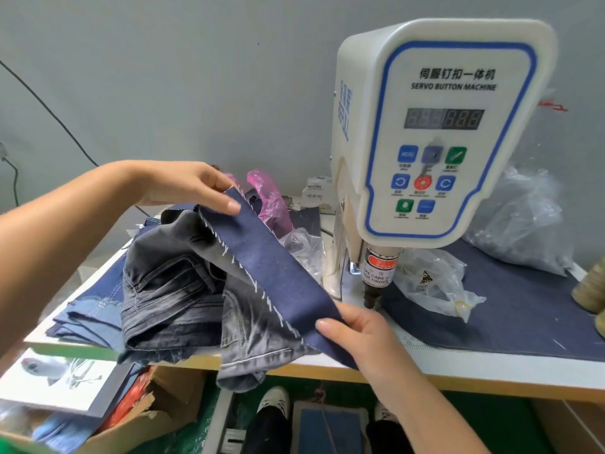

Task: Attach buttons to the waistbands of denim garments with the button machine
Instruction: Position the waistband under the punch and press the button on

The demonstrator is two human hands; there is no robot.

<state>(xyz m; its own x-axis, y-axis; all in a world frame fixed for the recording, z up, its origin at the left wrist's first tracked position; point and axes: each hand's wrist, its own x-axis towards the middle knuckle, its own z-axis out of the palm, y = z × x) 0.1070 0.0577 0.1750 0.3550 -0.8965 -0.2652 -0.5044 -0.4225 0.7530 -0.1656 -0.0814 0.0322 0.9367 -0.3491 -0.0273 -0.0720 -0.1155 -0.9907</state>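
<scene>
The dark blue waistband point(271, 267) is stretched taut above the table's point(491, 362) front edge, its long axis running diagonally from far left down to near right. The left hand point(183, 185) pinches its far end; the right hand point(357, 329) pinches its near end, just beside the button machine point(435, 126) punch. Grey denim garments point(183, 290) are heaped beneath, overhanging the front edge.

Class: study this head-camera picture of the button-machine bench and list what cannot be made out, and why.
- Display digits on the button machine, head view: too blurred to read.
- Lower die under the punch: hidden by the right hand and waistband.
- Any button on the waistband: none visible; underside hidden.
- Left hand: fingertips behind the fabric.
</scene>
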